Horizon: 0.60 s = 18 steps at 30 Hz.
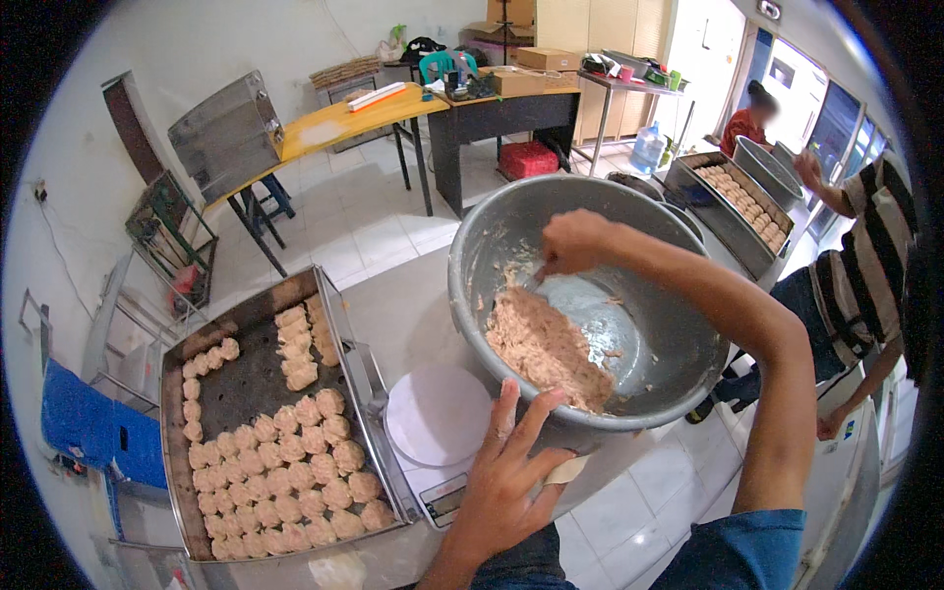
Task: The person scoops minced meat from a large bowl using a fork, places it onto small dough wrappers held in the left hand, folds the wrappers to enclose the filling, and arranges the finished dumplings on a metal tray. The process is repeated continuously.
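Observation:
A large grey basin (688,379) holds a mound of pale pinkish minced filling (541,344), gathered on its left side. Inside it, my right hand (578,242) is closed around a thin utensil (537,279), whose lower end is hidden in the filling. My left hand (511,477) is at the basin's near rim, with two fingers stretched toward it. A pale, thin dumpling wrapper (567,469) shows beneath that hand's thumb, apparently held there. To the left, a metal tray (342,344) carries rows of filled dumplings (280,472).
A scale with a round white plate (438,415) stands between tray and basin. Another long tray of dumplings (742,202) lies at the right. Near it are a person in a striped shirt (855,265) and one in red (742,126). A yellow table (344,123) stands behind.

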Each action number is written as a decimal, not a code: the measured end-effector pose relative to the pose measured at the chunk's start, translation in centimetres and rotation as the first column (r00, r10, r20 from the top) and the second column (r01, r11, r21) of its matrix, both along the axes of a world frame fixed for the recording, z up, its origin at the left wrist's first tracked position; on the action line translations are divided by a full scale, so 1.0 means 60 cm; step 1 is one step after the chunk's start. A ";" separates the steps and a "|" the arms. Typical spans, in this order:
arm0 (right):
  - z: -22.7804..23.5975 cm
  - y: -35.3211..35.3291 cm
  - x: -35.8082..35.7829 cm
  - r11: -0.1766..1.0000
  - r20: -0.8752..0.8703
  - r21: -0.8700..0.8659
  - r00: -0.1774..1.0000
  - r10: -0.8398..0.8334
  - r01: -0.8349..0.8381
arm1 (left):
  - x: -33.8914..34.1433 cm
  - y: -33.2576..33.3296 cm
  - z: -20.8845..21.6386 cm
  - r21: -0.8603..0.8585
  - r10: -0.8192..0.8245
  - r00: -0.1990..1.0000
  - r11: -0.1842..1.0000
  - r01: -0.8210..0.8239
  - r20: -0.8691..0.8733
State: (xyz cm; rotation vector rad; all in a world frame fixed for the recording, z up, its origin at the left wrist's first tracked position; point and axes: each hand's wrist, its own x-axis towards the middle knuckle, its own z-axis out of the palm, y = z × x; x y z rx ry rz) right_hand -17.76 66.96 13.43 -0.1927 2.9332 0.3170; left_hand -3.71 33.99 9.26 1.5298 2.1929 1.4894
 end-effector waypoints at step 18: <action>0.103 -0.078 0.079 0.947 0.119 -0.303 0.981 0.150 -0.108 | -0.006 -0.004 -0.002 0.035 -0.007 0.999 0.999 0.009 -0.053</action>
